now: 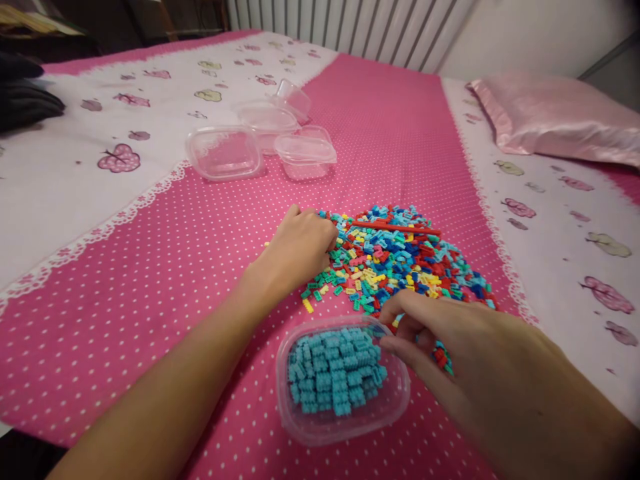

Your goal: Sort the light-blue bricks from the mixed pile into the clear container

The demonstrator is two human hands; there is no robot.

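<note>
A clear plastic container (345, 430) stands on the bed in front of me, partly filled with light-blue toy building bricks (333, 373). My right hand (440, 340) is at its upper right rim, thumb and index finger bent close together. Whatever is between those fingertips is too small to make out. Beyond the container lies a loose pile of small bricks (395, 260) in red, blue, yellow, green and pink. At the pile's left edge my left hand (305, 243) is curled down with its fingertips hidden; I cannot see what they hold.
A thin red stick (395, 228) lies across the pile. Farther back are several clear containers and lids (225, 153) on the pink dotted bedspread (200, 267). A pink pillow (555, 120) rests at the right, and a black glove-like object (27, 100) at the far left.
</note>
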